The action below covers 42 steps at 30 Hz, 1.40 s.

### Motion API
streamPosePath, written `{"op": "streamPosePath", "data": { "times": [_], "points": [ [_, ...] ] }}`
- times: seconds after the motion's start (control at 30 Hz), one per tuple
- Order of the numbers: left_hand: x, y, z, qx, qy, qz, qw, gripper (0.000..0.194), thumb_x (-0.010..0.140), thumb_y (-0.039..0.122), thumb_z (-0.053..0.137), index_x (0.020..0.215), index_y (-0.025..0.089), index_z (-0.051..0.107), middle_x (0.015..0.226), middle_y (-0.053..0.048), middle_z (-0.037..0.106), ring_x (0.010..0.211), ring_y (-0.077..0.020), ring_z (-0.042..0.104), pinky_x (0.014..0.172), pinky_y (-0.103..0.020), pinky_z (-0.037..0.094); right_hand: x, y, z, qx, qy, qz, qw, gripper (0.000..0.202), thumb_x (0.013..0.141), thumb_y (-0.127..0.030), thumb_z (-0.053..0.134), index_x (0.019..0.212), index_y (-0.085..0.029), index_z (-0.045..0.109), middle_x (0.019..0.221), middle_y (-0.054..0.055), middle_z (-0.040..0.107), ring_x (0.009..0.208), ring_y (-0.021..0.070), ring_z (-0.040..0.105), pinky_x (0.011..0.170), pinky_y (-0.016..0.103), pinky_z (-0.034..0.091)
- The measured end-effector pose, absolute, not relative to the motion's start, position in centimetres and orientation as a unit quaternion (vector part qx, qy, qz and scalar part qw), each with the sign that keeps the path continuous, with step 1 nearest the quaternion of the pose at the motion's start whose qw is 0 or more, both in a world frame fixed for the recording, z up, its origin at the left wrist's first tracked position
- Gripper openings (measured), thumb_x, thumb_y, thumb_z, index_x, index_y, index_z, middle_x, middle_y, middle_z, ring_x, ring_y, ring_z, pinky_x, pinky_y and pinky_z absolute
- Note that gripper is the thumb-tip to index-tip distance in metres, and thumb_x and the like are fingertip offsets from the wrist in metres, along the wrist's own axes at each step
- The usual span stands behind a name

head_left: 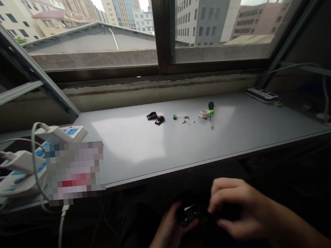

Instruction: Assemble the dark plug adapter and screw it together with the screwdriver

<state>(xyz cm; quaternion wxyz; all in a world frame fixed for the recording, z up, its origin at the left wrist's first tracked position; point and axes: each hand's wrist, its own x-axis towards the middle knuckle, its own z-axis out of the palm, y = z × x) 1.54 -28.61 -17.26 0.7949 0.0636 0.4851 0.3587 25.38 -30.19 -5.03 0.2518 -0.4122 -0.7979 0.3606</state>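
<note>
Below the table's front edge, my left hand [171, 230] is wrapped around a small black case [191, 213] that looks like an earbud charging case, with round shapes inside it. Just to its right, my right hand [241, 208] has its thumb and fingers curled towards each other. Something dark seems to be at those fingertips, but the shadow hides what it is. On the table lie two dark shell pieces [159, 120], a small green part [174, 117] with thin bits near it, a white round cup-like part [204, 114] and a green-and-black screwdriver [211, 112].
Power strips [76, 134] with white plugs [53, 133] and cables crowd the table's left end, beside a pixelated object [77, 165]. A white power strip [262, 94] lies at the far right. Metal frame bars [39, 69] slant up on both sides before the window.
</note>
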Motion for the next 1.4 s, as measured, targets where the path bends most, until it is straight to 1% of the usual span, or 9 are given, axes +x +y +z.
{"op": "streamPosePath", "data": {
  "times": [0.07, 0.13, 0.33, 0.4, 0.53, 0.77, 1.03, 1.23, 1.4],
  "points": [
    [1.8, -28.2, -16.2, 0.083, 0.479, 0.369, 0.792, 0.039, 0.091, 0.031, 0.071, 0.126, 0.015, 0.063, 0.126, -0.017, 0.071, 0.117, -0.032, 0.066, 0.082, -0.042, 0.064, 24.5, -27.6, -7.7, -0.43, -0.799, 0.355, 0.227, 0.016, 0.082, -0.017, 0.075, 0.097, -0.021, 0.073, 0.094, 0.004, 0.068, 0.086, 0.0169, 0.064, 0.075, 0.029, 0.052],
    [2.0, -27.9, -15.4, 0.107, 0.468, 0.373, 0.794, 0.039, 0.09, 0.032, 0.073, 0.124, 0.014, 0.064, 0.126, -0.018, 0.07, 0.123, -0.0345, 0.063, 0.08, -0.041, 0.064, 23.8, -26.3, -10.1, -0.455, -0.791, 0.357, 0.198, 0.02, 0.077, -0.013, 0.073, 0.095, -0.021, 0.074, 0.092, 0.003, 0.068, 0.083, 0.0169, 0.064, 0.072, 0.028, 0.049],
    [2.5, -27.8, -14.6, 0.161, 0.447, 0.399, 0.784, 0.047, 0.086, 0.036, 0.077, 0.128, 0.021, 0.063, 0.136, -0.014, 0.066, 0.139, -0.0402, 0.051, 0.084, -0.048, 0.064, 23.1, -26.3, -11.6, -0.467, -0.794, 0.359, 0.151, 0.024, 0.078, -0.017, 0.07, 0.099, -0.023, 0.077, 0.099, 0.005, 0.073, 0.084, 0.0192, 0.068, 0.071, 0.028, 0.05],
    [2.6, -27.8, -14.7, 0.167, 0.45, 0.404, 0.779, 0.05, 0.085, 0.036, 0.078, 0.13, 0.022, 0.062, 0.137, -0.014, 0.065, 0.14, -0.0405, 0.05, 0.085, -0.048, 0.064, 23.0, -26.1, -11.2, -0.456, -0.796, 0.367, 0.153, 0.025, 0.078, -0.016, 0.069, 0.101, -0.024, 0.077, 0.104, 0.005, 0.074, 0.09, 0.0207, 0.07, 0.077, 0.029, 0.052],
    [2.4, -27.7, -15.2, 0.156, 0.448, 0.41, 0.779, 0.047, 0.088, 0.035, 0.075, 0.13, 0.019, 0.062, 0.134, -0.016, 0.067, 0.137, -0.04, 0.054, 0.082, -0.043, 0.064, 22.8, -25.8, -11.3, -0.44, -0.791, 0.379, 0.193, 0.046, 0.078, -0.014, 0.069, 0.122, -0.028, 0.071, 0.126, 0.006, 0.072, 0.112, 0.0237, 0.069, 0.095, 0.032, 0.052],
    [2.0, -27.5, -15.5, 0.145, 0.435, 0.419, 0.784, 0.04, 0.091, 0.032, 0.071, 0.127, 0.018, 0.061, 0.13, -0.015, 0.069, 0.132, -0.0378, 0.059, 0.084, -0.045, 0.064, 23.0, -26.4, -12.9, -0.494, -0.742, 0.402, 0.208, 0.034, 0.08, -0.016, 0.07, 0.113, -0.022, 0.066, 0.107, 0.006, 0.073, 0.096, 0.0214, 0.069, 0.084, 0.032, 0.053],
    [1.9, -27.3, -15.2, 0.141, 0.43, 0.431, 0.781, 0.048, 0.088, 0.029, 0.073, 0.134, 0.021, 0.06, 0.136, -0.014, 0.068, 0.136, -0.0397, 0.056, 0.091, -0.054, 0.061, 23.2, -26.8, -13.8, -0.505, -0.73, 0.406, 0.219, 0.032, 0.084, -0.019, 0.069, 0.115, -0.021, 0.065, 0.11, 0.008, 0.073, 0.102, 0.0238, 0.069, 0.09, 0.035, 0.053],
    [1.8, -27.4, -15.2, 0.143, 0.424, 0.433, 0.783, 0.052, 0.086, 0.028, 0.075, 0.135, 0.022, 0.06, 0.135, -0.013, 0.068, 0.137, -0.0396, 0.055, 0.096, -0.057, 0.059, 23.2, -26.8, -14.0, -0.508, -0.726, 0.411, 0.215, 0.028, 0.084, -0.02, 0.068, 0.112, -0.021, 0.064, 0.106, 0.007, 0.072, 0.097, 0.0225, 0.068, 0.086, 0.034, 0.052],
    [1.6, -27.5, -15.2, 0.132, 0.413, 0.438, 0.788, 0.047, 0.085, 0.033, 0.075, 0.129, 0.022, 0.061, 0.13, -0.012, 0.069, 0.134, -0.0375, 0.057, 0.097, -0.055, 0.058, 23.7, -27.0, -14.4, -0.513, -0.716, 0.423, 0.212, 0.034, 0.084, -0.025, 0.072, 0.116, -0.021, 0.061, 0.107, 0.006, 0.07, 0.097, 0.0227, 0.067, 0.087, 0.035, 0.051]
  ]
}}
